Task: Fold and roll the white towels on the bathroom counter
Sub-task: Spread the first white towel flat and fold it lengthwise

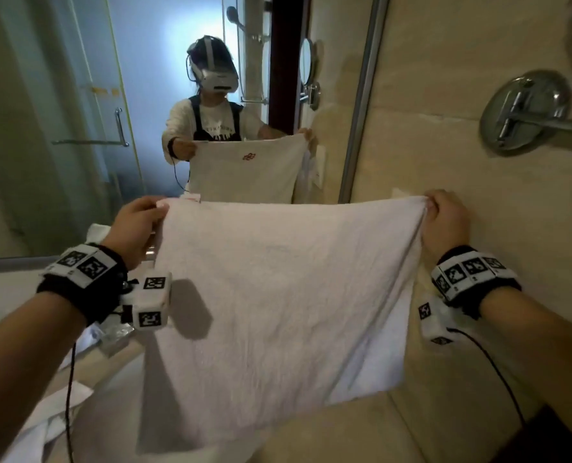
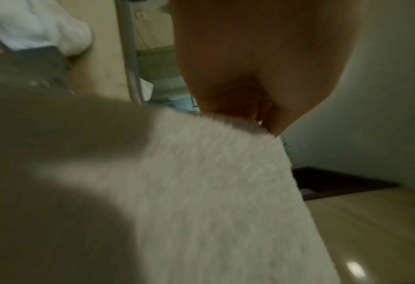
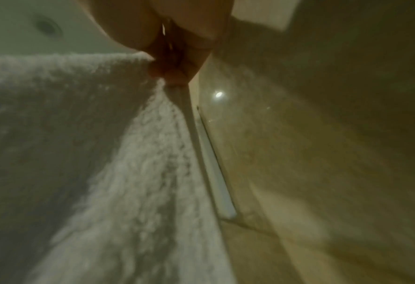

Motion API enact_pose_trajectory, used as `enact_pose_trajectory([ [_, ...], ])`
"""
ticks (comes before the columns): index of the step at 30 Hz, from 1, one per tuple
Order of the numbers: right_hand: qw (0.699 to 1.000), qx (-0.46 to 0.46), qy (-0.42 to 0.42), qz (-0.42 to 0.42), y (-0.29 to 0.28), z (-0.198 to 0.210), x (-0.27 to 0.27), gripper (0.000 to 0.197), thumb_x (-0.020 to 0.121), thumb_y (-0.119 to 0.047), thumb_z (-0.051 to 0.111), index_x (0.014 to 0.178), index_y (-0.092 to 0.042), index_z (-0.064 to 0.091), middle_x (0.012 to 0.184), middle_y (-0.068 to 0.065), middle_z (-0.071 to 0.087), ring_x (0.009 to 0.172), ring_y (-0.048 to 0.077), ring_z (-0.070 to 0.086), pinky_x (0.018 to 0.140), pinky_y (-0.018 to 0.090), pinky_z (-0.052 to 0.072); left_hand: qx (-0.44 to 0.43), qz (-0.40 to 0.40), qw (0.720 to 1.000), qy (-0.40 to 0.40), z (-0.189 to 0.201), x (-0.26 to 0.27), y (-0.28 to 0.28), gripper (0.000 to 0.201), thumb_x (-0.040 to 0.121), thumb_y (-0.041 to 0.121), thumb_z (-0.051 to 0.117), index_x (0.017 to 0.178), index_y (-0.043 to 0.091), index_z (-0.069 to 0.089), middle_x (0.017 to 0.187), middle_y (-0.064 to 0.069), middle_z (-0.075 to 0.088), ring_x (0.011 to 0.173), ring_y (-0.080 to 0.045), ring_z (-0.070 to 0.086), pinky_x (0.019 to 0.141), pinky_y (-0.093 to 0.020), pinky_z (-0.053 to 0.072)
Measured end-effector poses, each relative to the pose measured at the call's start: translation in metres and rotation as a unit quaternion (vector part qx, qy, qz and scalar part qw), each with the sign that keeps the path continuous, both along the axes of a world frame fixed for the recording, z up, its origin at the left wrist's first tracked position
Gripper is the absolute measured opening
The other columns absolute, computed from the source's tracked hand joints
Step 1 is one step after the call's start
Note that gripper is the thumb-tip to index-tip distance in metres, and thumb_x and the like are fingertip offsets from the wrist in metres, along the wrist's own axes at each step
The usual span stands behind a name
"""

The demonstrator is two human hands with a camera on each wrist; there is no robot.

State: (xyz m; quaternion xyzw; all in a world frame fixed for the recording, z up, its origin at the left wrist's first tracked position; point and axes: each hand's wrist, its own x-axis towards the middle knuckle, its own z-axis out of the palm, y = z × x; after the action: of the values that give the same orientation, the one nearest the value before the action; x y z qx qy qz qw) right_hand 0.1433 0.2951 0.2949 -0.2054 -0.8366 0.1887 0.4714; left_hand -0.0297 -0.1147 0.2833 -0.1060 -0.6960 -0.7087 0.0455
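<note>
- A white towel (image 1: 277, 289) is held up in the air, spread flat between the two hands above the beige tabletop (image 1: 338, 439).
- The towel's top left corner is pinched by the left hand (image 1: 137, 225), with fingers and thumb curled onto the cloth; in the left wrist view the same grip (image 2: 262, 76) is seen closed on the towel's edge (image 2: 201, 173).
- The top right corner is bunched and held by the right hand (image 1: 446, 220), the fingers being closed round the fabric; this is confirmed in the right wrist view, where the fingers (image 3: 177, 63) are seen clamped on the gathered corner (image 3: 118, 153), though that picture is blurred.
- The towel's top edge is drawn nearly level, and its lower part hangs down to the tabletop, where it appears to touch the surface.
- More white cloth (image 1: 54, 426) is seen lying on the tabletop at the lower left, beneath the left forearm.
- A mirror (image 1: 144, 95) is faced, in which the person and the held towel are reflected.
- A chrome wall fitting (image 1: 525, 111) is mounted on the tiled wall at the right.
</note>
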Motion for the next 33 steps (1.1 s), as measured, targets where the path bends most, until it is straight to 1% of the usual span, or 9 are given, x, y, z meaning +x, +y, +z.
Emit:
enact_pose_trajectory([
  [3, 0.992, -0.019, -0.126, 0.008, 0.009, -0.052, -0.006, 0.029, 0.092, 0.0, 0.039, 0.112, 0.003, 0.059, 0.117, 0.024, 0.056, 0.105, 0.039, 0.054, 0.09, 0.041, 0.043, -0.08, -0.044, 0.991, -0.097, -0.073, -0.01, 0.014, 0.026, 0.095, 0.004, 0.045, 0.073, 0.016, 0.055, 0.064, -0.005, 0.05, 0.06, -0.018, 0.047, 0.055, -0.024, 0.043],
  [8, 0.919, 0.033, -0.392, 0.022, 0.025, -0.167, -0.032, 0.03, 0.09, -0.004, 0.039, 0.111, -0.002, 0.059, 0.117, 0.021, 0.058, 0.111, 0.036, 0.055, 0.095, 0.04, 0.042, -0.192, -0.043, 0.947, -0.254, -0.214, -0.027, 0.027, 0.023, 0.094, -0.003, 0.044, 0.074, 0.006, 0.051, 0.076, -0.013, 0.05, 0.07, -0.027, 0.049, 0.053, -0.028, 0.05],
  [11, 0.858, -0.025, -0.513, 0.014, 0.029, -0.233, -0.057, 0.024, 0.099, -0.011, 0.034, 0.117, -0.014, 0.05, 0.135, 0.017, 0.048, 0.125, 0.03, 0.046, 0.107, 0.036, 0.034, -0.256, -0.038, 0.924, -0.28, -0.279, -0.04, 0.035, 0.01, 0.093, 0.002, 0.05, 0.091, -0.003, 0.058, 0.088, -0.017, 0.057, 0.087, -0.031, 0.054, 0.072, -0.038, 0.048],
  [13, 0.849, -0.051, -0.526, -0.002, 0.029, -0.258, -0.075, 0.031, 0.098, -0.009, 0.036, 0.125, -0.004, 0.05, 0.136, 0.02, 0.047, 0.126, 0.033, 0.045, 0.106, 0.039, 0.034, -0.301, -0.013, 0.915, -0.267, -0.302, -0.054, 0.039, 0.016, 0.092, 0.009, 0.052, 0.098, -0.005, 0.059, 0.092, -0.019, 0.059, 0.086, -0.033, 0.056, 0.079, -0.044, 0.048],
  [16, 0.852, -0.058, -0.519, -0.014, 0.031, -0.278, -0.103, 0.031, 0.095, -0.004, 0.039, 0.121, 0.004, 0.052, 0.128, 0.025, 0.052, 0.118, 0.037, 0.049, 0.098, 0.041, 0.04, -0.361, 0.022, 0.896, -0.257, -0.32, -0.078, 0.044, 0.023, 0.093, 0.017, 0.052, 0.103, -0.002, 0.061, 0.102, -0.025, 0.062, 0.096, -0.04, 0.059, 0.09, -0.051, 0.05],
  [21, 0.821, -0.061, -0.567, -0.021, 0.039, -0.313, -0.147, 0.035, 0.098, -0.004, 0.037, 0.13, 0.005, 0.043, 0.139, 0.021, 0.042, 0.127, 0.034, 0.041, 0.107, 0.036, 0.031, -0.386, 0.043, 0.881, -0.268, -0.34, -0.1, 0.057, 0.025, 0.092, 0.014, 0.052, 0.107, -0.003, 0.062, 0.11, -0.026, 0.062, 0.105, -0.042, 0.057, 0.093, -0.052, 0.048],
  [25, 0.82, -0.092, -0.565, 0.013, 0.033, -0.338, -0.158, 0.038, 0.09, -0.003, 0.044, 0.128, 0.001, 0.045, 0.131, 0.022, 0.046, 0.117, 0.037, 0.049, 0.095, 0.039, 0.042, -0.399, 0.032, 0.872, -0.283, -0.353, -0.1, 0.058, 0.014, 0.089, 0.008, 0.054, 0.097, 0.004, 0.065, 0.096, -0.022, 0.063, 0.097, -0.036, 0.059, 0.093, -0.042, 0.046],
  [28, 0.83, -0.071, -0.553, 0.024, 0.026, -0.344, -0.151, 0.051, 0.092, -0.007, 0.047, 0.14, -0.006, 0.03, 0.147, 0.017, 0.026, 0.113, 0.036, 0.052, 0.091, 0.035, 0.044, -0.414, 0.027, 0.864, -0.285, -0.351, -0.095, 0.052, 0.011, 0.089, 0.007, 0.054, 0.093, 0.004, 0.063, 0.091, -0.018, 0.06, 0.098, -0.035, 0.059, 0.092, -0.041, 0.043],
  [33, 0.832, -0.121, -0.54, 0.043, 0.01, -0.33, -0.124, 0.047, 0.096, -0.015, 0.043, 0.141, -0.009, 0.032, 0.147, 0.016, 0.028, 0.122, 0.035, 0.045, 0.1, 0.038, 0.04, -0.383, 0.007, 0.862, -0.332, -0.342, -0.077, 0.032, 0.022, 0.09, 0.013, 0.054, 0.107, -0.001, 0.058, 0.097, -0.019, 0.067, 0.089, -0.027, 0.059, 0.087, -0.04, 0.047],
])
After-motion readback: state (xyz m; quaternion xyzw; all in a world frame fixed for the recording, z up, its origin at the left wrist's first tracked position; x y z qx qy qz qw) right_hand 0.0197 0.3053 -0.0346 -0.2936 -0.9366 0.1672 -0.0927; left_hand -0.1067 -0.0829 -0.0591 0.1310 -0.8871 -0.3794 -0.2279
